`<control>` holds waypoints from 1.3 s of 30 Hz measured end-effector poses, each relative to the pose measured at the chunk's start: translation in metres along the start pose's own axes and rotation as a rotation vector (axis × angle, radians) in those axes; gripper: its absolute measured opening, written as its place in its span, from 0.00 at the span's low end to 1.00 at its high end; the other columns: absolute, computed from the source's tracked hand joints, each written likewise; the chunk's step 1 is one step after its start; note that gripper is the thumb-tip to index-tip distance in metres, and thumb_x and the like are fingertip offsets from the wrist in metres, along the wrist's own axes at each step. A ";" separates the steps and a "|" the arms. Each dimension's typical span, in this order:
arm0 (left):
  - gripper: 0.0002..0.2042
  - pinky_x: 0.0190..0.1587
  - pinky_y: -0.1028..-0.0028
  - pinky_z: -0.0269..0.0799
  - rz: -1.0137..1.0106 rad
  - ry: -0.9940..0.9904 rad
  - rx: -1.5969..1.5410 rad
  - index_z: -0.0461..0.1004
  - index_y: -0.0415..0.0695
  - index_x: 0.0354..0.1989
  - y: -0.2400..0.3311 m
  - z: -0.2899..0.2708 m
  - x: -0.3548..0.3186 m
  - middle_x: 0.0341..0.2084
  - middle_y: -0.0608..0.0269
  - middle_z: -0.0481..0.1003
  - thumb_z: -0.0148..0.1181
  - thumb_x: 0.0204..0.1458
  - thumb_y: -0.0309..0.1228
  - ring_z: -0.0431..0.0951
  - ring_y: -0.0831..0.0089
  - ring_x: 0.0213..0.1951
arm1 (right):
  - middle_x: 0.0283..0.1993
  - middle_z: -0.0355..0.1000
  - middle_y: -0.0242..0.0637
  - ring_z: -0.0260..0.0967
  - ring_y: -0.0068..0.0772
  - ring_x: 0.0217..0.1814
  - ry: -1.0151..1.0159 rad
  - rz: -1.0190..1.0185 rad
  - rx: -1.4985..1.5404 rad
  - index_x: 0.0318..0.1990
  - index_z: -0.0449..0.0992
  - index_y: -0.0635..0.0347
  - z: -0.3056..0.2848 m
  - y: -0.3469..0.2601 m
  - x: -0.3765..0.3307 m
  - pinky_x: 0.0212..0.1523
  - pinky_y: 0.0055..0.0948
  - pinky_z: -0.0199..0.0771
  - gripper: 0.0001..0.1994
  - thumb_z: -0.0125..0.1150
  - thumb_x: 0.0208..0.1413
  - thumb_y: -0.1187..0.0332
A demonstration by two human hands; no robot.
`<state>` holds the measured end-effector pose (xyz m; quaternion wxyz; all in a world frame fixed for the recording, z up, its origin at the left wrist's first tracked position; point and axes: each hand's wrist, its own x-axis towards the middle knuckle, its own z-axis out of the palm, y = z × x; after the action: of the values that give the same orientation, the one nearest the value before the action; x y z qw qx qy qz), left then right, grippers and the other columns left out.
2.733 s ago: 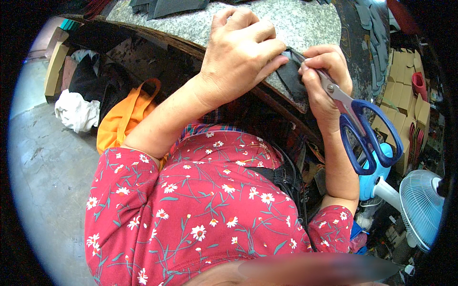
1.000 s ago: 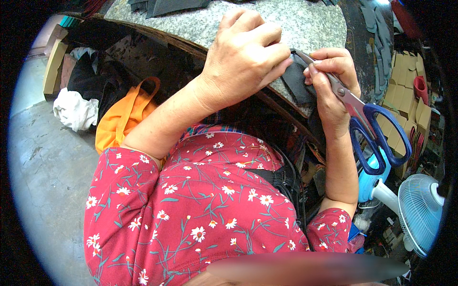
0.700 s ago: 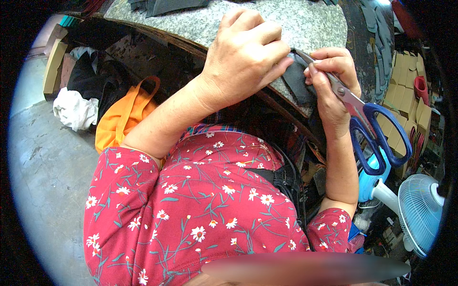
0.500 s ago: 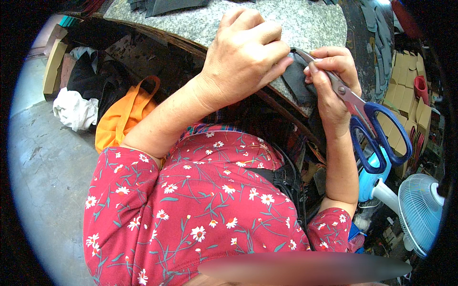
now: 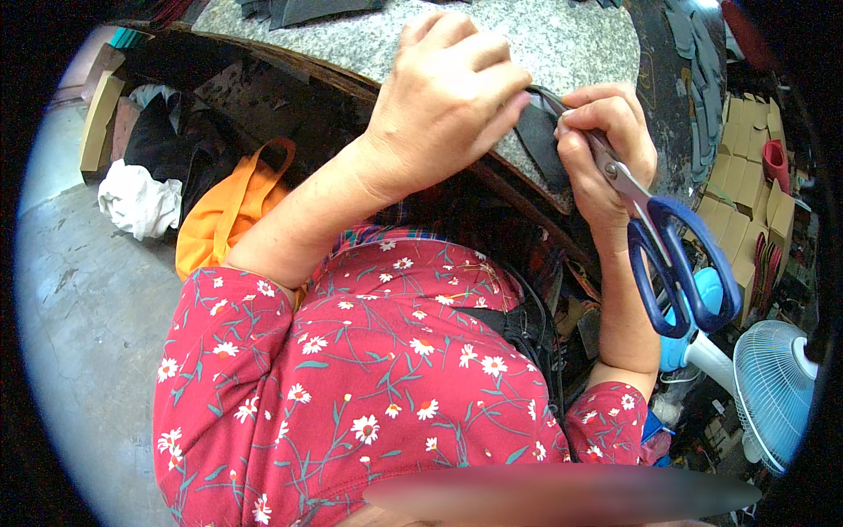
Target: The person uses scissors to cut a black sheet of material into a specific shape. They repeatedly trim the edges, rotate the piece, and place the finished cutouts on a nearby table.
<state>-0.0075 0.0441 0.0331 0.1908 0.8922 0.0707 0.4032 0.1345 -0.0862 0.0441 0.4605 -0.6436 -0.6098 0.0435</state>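
Over the front edge of the stone-topped table, my left hand (image 5: 452,101) is closed, its thumb and fingers pinching the edge of a dark grey cloth piece (image 5: 543,149). Close beside it, my right hand (image 5: 613,145) grips a pair of scissors (image 5: 625,178) around the blades, not through the loops. The dark blue scissor handles (image 5: 680,268) stick out behind that hand, over my right forearm. The blade tips point toward my left fingers, at the cloth's edge. Most of the cloth hangs between my hands against the table edge; its held end is partly hidden by fingers.
More dark cloth pieces (image 5: 325,10) lie at the table's (image 5: 299,39) far side, and others (image 5: 698,97) along its right. An orange bag (image 5: 215,228) and white cloth (image 5: 140,202) sit at the left. Cardboard boxes (image 5: 746,167) and a blue fan (image 5: 773,395) stand at the right.
The scissors have turned in my right hand, their handles shifting left and downward. My left hand has moved slightly left, still pinching the cloth.
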 end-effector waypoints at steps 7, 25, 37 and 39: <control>0.05 0.38 0.64 0.64 0.040 -0.026 -0.048 0.72 0.44 0.26 -0.005 -0.002 0.001 0.23 0.62 0.67 0.62 0.40 0.26 0.68 0.61 0.31 | 0.35 0.69 0.41 0.69 0.29 0.31 0.033 0.079 0.187 0.28 0.71 0.63 0.001 0.004 -0.002 0.34 0.24 0.71 0.06 0.57 0.40 0.83; 0.06 0.40 0.64 0.64 0.031 -0.054 -0.039 0.71 0.43 0.25 -0.005 -0.007 0.002 0.22 0.61 0.66 0.63 0.41 0.27 0.68 0.61 0.32 | 0.35 0.70 0.40 0.69 0.27 0.33 0.046 0.198 0.341 0.28 0.72 0.63 0.004 0.003 -0.004 0.35 0.23 0.71 0.05 0.57 0.42 0.82; 0.05 0.41 0.63 0.65 0.024 -0.044 -0.030 0.73 0.43 0.26 -0.007 -0.003 -0.001 0.23 0.61 0.68 0.62 0.42 0.27 0.70 0.60 0.33 | 0.38 0.69 0.40 0.70 0.23 0.32 -0.017 0.215 0.455 0.31 0.71 0.66 0.004 0.006 -0.002 0.35 0.21 0.73 0.05 0.55 0.47 0.84; 0.05 0.42 0.63 0.65 0.013 -0.064 0.004 0.73 0.45 0.26 -0.009 -0.001 -0.002 0.24 0.62 0.69 0.63 0.41 0.29 0.70 0.62 0.33 | 0.38 0.69 0.40 0.70 0.23 0.33 -0.070 0.103 0.335 0.33 0.71 0.66 0.004 0.007 0.002 0.35 0.21 0.73 0.04 0.54 0.49 0.83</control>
<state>-0.0096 0.0519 0.0293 0.1887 0.9055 0.0597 0.3754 0.1378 -0.0817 0.0383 0.5370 -0.5862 -0.5760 0.1903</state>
